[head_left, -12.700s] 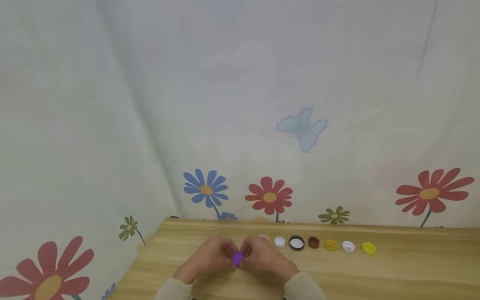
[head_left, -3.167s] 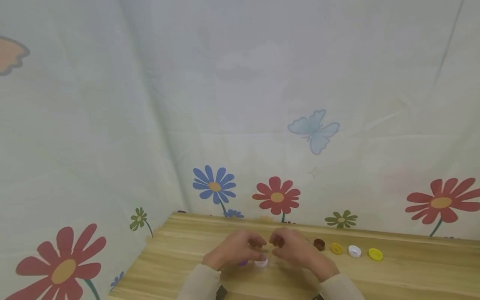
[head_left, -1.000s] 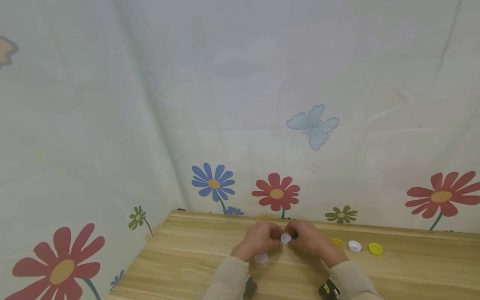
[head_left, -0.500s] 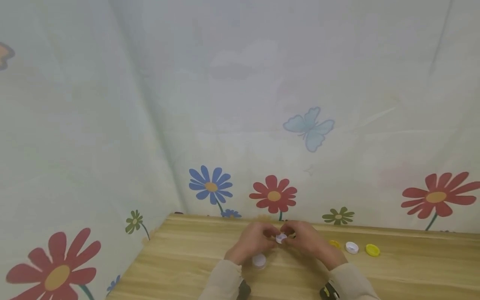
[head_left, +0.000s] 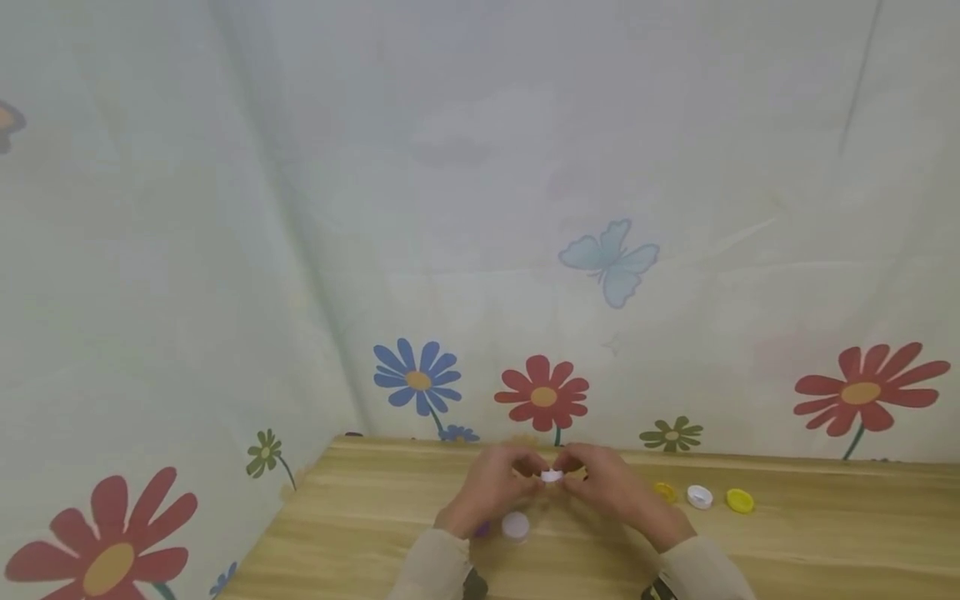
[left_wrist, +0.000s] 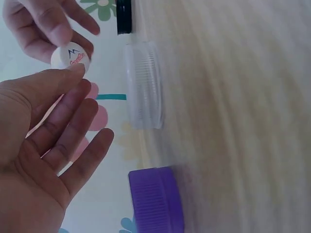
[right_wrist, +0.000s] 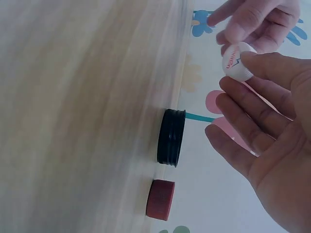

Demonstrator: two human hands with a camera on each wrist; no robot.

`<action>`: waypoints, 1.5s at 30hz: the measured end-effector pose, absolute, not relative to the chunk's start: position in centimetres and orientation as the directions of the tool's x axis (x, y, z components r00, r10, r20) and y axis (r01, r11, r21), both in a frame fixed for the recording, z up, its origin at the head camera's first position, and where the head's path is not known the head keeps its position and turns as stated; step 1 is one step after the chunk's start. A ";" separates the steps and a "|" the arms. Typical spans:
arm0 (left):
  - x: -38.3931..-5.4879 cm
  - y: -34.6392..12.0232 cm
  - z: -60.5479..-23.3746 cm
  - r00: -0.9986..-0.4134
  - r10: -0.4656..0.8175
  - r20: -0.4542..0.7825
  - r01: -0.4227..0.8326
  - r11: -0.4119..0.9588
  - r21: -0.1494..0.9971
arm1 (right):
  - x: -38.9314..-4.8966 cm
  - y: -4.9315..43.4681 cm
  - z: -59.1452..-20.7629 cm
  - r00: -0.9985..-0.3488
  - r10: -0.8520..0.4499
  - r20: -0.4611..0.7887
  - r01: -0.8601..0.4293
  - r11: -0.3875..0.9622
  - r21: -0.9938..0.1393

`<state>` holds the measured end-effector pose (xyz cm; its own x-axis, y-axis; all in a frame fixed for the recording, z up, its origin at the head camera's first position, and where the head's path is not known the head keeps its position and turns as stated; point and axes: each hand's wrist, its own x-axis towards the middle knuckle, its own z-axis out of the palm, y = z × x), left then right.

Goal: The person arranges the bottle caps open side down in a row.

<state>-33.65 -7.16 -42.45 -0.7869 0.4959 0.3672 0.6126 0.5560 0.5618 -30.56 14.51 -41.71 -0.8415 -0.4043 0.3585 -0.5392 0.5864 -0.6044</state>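
Note:
A small round white bottle cap (head_left: 552, 476) with red and blue print on its top (left_wrist: 72, 54) is held above the table by both hands. My left hand (head_left: 495, 487) pinches its left side between thumb and fingertips, the other fingers loosely spread. On the opposite side my right hand (head_left: 611, 487) pinches it in the same way. Below the left hand lie a translucent ribbed cap (head_left: 515, 526) and a purple cap (left_wrist: 155, 201), partly covered by that hand in the head view. Close to the right hand are a black cap (right_wrist: 171, 138) and a dark red cap (right_wrist: 160, 200).
An orange-yellow cap (head_left: 664, 492), a white cap (head_left: 700, 497) and a yellow cap (head_left: 740, 500) lie in a row to the right on the wooden table (head_left: 825, 533). A flower-printed cloth (head_left: 465, 250) hangs behind the table's far edge.
Earlier both hands held the purple cap; it and the translucent cap now lie at front left. The white cap was picked up, and over the last second it tilts from face-on to edge-on.

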 end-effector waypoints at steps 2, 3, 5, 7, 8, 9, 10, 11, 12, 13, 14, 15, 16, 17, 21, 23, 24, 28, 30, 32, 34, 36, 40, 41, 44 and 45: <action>-33.6 -7.2 -42.4 -0.779 0.502 0.375 0.622 0.547 0.560 | -30.5 14.5 -41.7 -0.838 -0.408 0.361 -0.544 0.579 -0.607; -33.6 -7.3 -42.3 -0.776 0.505 0.378 0.625 0.541 0.562 | -30.5 14.4 -41.8 -0.837 -0.411 0.361 -0.546 0.578 -0.607; -33.4 -7.3 -42.1 -0.772 0.509 0.381 0.630 0.530 0.568 | -30.4 14.4 -41.8 -0.834 -0.414 0.366 -0.551 0.577 -0.603; -33.3 -7.4 -42.0 -0.773 0.509 0.379 0.626 0.521 0.579 | -30.4 14.4 -41.9 -0.830 -0.413 0.375 -0.557 0.577 -0.598; -33.3 -7.5 -41.9 -0.773 0.508 0.380 0.626 0.517 0.584 | -30.4 14.4 -41.9 -0.829 -0.408 0.383 -0.559 0.577 -0.595; -33.2 -7.5 -41.9 -0.776 0.506 0.376 0.622 0.516 0.589 | -30.4 14.4 -41.8 -0.828 -0.402 0.390 -0.560 0.574 -0.598; -33.2 -7.5 -41.8 -0.778 0.503 0.376 0.620 0.516 0.591 | -30.3 14.4 -41.8 -0.828 -0.396 0.397 -0.560 0.569 -0.602; -33.2 -7.5 -41.8 -0.778 0.502 0.377 0.619 0.515 0.593 | -30.3 14.4 -41.8 -0.828 -0.392 0.400 -0.560 0.563 -0.608; -33.1 -7.5 -41.7 -0.778 0.501 0.380 0.621 0.515 0.591 | -30.3 14.4 -41.7 -0.831 -0.387 0.400 -0.557 0.556 -0.617; -33.1 -7.5 -41.7 -0.777 0.500 0.382 0.621 0.518 0.588 | -30.3 14.4 -41.7 -0.834 -0.382 0.398 -0.551 0.552 -0.626; -33.1 -7.5 -41.6 -0.777 0.499 0.384 0.623 0.520 0.584 | -30.3 14.4 -41.7 -0.837 -0.378 0.395 -0.546 0.548 -0.634; -33.1 -7.5 -41.5 -0.777 0.499 0.385 0.624 0.522 0.582 | -30.2 14.4 -41.6 -0.840 -0.377 0.391 -0.542 0.543 -0.641; -33.1 -7.5 -41.5 -0.777 0.498 0.385 0.623 0.524 0.580 | -30.2 14.5 -41.6 -0.843 -0.374 0.386 -0.537 0.542 -0.647; -33.1 -7.4 -41.4 -0.778 0.497 0.385 0.622 0.525 0.580 | -30.2 14.5 -41.6 -0.846 -0.372 0.382 -0.532 0.539 -0.652; -32.9 -7.4 -41.2 -0.768 0.503 0.397 0.635 0.511 0.579 | -30.2 14.6 -41.7 -0.848 -0.368 0.381 -0.528 0.527 -0.666; -32.8 -7.5 -41.1 -0.759 0.511 0.402 0.643 0.495 0.585 | -30.2 14.7 -41.7 -0.849 -0.365 0.381 -0.525 0.518 -0.675; -32.8 -7.5 -41.1 -0.754 0.518 0.405 0.649 0.486 0.586 | -30.1 14.7 -41.7 -0.850 -0.363 0.382 -0.525 0.513 -0.679; -32.7 -7.7 -41.2 -0.742 0.538 0.399 0.657 0.466 0.593 | -29.9 14.6 -41.5 -0.852 -0.366 0.375 -0.519 0.488 -0.702; -32.7 -7.7 -41.2 -0.733 0.549 0.402 0.667 0.462 0.585 | -29.8 14.5 -41.4 -0.850 -0.373 0.372 -0.519 0.473 -0.712; -32.6 -7.7 -41.4 -0.724 0.557 0.407 0.677 0.461 0.573 | -29.6 14.5 -41.4 -0.850 -0.382 0.364 -0.515 0.455 -0.726; -32.6 -7.6 -41.5 -0.714 0.564 0.416 0.689 0.461 0.559 | -29.5 14.5 -41.5 -0.853 -0.384 0.352 -0.505 0.441 -0.742; -32.5 -7.6 -41.6 -0.707 0.568 0.422 0.697 0.460 0.550 | -29.6 14.6 -41.7 -0.857 -0.386 0.341 -0.495 0.433 -0.754; -32.5 -7.5 -41.8 -0.707 0.570 0.419 0.700 0.478 0.531 | -29.6 14.9 -41.9 -0.855 -0.402 0.329 -0.489 0.412 -0.769; -32.5 -7.4 -41.8 -0.711 0.569 0.413 0.696 0.486 0.528 | -29.6 15.0 -41.9 -0.852 -0.409 0.326 -0.491 0.409 -0.770; -32.4 -7.3 -41.8 -0.730 0.561 0.391 0.676 0.507 0.534 | -29.4 15.2 -41.9 -0.846 -0.430 0.316 -0.495 0.412 -0.765; -32.4 -7.3 -41.8 -0.735 0.559 0.382 0.669 0.512 0.539 | -29.3 15.3 -41.9 -0.843 -0.436 0.314 -0.498 0.416 -0.761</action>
<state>-32.41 -7.33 -41.80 -0.7355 0.5593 0.3824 0.6693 0.5119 0.5386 -29.30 15.25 -41.86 -0.8434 -0.4364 0.3135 -0.4982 0.4163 -0.7606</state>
